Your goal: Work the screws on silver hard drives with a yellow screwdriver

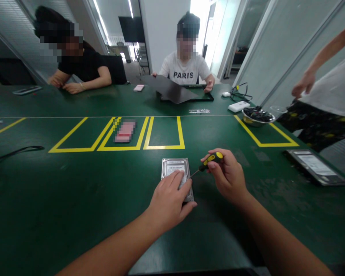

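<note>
A silver hard drive (175, 163) with a white label lies on the green table in front of me. My left hand (172, 195) holds it down, with fingers across its top and the thumb by its lower right corner, hiding much of the lower part. In my right hand (228, 174) is a screwdriver (215, 158) with a yellow and black handle, closed in the fingers. Its thin shaft slants down to the left, and the tip meets the drive's right edge beside my left index finger. Whether the tip sits in a screw is too small to tell.
Yellow tape (163, 147) marks boxes; a pink item (125, 131) lies in one. Right are a metal bowl (257, 118) of dark pieces, a white device (238, 106) and another drive (317, 166). A person opposite handles a dark panel (172, 90); others sit left and stand right.
</note>
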`<action>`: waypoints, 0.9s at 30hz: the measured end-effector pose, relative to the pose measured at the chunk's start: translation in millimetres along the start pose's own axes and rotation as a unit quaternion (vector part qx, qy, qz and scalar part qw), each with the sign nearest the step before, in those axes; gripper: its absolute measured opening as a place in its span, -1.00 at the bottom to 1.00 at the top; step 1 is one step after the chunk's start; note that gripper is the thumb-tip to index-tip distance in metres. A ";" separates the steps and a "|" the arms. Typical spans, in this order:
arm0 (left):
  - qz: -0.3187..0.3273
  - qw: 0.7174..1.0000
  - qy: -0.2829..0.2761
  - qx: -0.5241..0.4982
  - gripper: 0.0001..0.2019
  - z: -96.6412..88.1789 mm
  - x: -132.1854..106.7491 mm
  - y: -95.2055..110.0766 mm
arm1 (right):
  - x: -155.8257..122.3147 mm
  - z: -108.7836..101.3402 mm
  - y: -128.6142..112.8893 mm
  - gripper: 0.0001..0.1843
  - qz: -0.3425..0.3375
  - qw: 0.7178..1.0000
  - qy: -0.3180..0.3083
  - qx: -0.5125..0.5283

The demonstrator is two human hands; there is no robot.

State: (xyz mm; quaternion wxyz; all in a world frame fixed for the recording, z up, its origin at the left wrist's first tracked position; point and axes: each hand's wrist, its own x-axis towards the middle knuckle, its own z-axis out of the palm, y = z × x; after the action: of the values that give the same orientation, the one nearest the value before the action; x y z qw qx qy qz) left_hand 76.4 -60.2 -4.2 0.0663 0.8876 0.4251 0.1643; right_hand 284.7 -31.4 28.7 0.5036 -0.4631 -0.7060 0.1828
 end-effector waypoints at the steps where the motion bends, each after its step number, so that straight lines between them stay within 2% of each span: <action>1: -0.001 1.000 -0.001 0.001 -0.44 0.1 0.1 0.1 | -0.2 0.1 0.4 -0.76 -0.001 1.000 0.000 0.004; 6: -0.002 1.000 0.004 0.002 -0.44 2.0 0.2 0.2 | -1.0 0.3 0.9 -0.75 -0.006 1.000 -0.006 0.004; 12: 0.000 1.000 0.007 0.004 -0.43 3.1 -0.7 0.5 | 4.9 -3.6 -8.0 -0.79 -0.047 0.995 0.012 -0.090; 16: -0.002 1.000 0.004 0.004 -0.42 2.2 -0.9 0.6 | 11.2 -6.2 -14.8 -0.64 -0.078 0.991 0.021 -0.103; 18: -0.002 1.000 0.004 0.002 -0.42 1.7 -0.7 0.3 | 14.1 -8.0 -19.3 -0.61 -0.103 0.987 0.003 -0.120; 21: 0.003 1.000 0.008 -0.002 -0.43 1.5 -0.4 -0.3 | 18.5 -11.3 -29.5 -0.68 -0.128 0.979 -0.041 -0.156; 27: 0.006 1.000 0.007 -0.002 -0.43 2.7 -0.9 -1.1 | 33.4 -18.7 -50.9 -0.83 -0.121 0.972 -0.075 -0.184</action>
State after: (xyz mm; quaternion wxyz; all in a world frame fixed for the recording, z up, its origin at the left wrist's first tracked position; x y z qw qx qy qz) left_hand 76.0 -60.1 -7.2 0.0639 0.8887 0.4204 0.1717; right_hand 275.1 -33.0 91.7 0.3735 -0.4440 -0.8142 0.0213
